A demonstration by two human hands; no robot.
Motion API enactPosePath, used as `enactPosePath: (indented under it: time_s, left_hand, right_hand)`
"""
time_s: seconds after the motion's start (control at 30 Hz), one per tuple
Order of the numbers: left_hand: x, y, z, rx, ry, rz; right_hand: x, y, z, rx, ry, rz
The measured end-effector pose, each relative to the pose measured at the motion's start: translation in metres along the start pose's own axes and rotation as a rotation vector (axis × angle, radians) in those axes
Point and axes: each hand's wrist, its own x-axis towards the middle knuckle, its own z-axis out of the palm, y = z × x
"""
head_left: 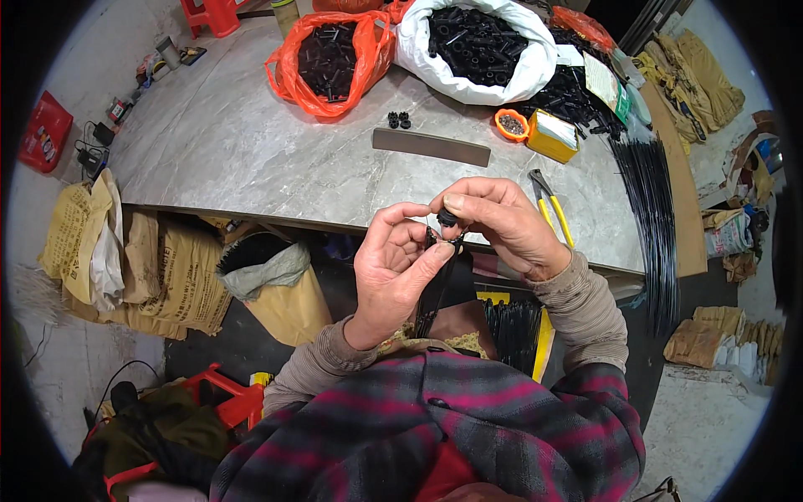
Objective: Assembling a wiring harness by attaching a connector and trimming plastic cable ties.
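Close together over the table's front edge, both my hands are closed in pinches. Between the thumb and fingers of my right hand (510,224) is a small black round cap-like part (447,218). My left hand (393,272) pinches a thin black strip-like piece (431,238) just below it; the fingers partly hide this piece, and its exact kind is unclear. Whether the two parts touch cannot be made out. To the right of my right hand lie yellow-handled pliers (559,219). Beyond my hands a flat grey metal bar (431,148) rests on the table.
Several small black parts (399,120) stand behind the bar. Farther back are a red bag (288,79) and a white sack (410,50) of black tubular pieces. An orange dish (511,125) and yellow box (552,138) stand right; long black rods (652,217) overhang the table's right edge.
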Motion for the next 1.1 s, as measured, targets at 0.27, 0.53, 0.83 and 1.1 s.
enactPosePath:
  time_s: [0.27, 0.53, 0.83, 1.1]
  left_hand:
    - [-0.002, 0.002, 0.002, -0.013, 0.012, -0.001]
    - [-0.004, 0.001, -0.003, -0.025, -0.009, -0.013]
    - [-0.004, 0.002, -0.004, -0.04, -0.015, -0.016]
    - [-0.002, 0.003, -0.003, -0.043, -0.002, -0.02]
  right_hand:
    - [0.002, 0.004, -0.004, 0.034, -0.091, -0.009]
    - [0.003, 0.003, -0.006, 0.005, -0.17, -0.076]
    - [0.011, 0.009, -0.012, 0.015, -0.237, -0.085]
    - [0.01, 0.008, -0.008, -0.019, -0.182, -0.104]
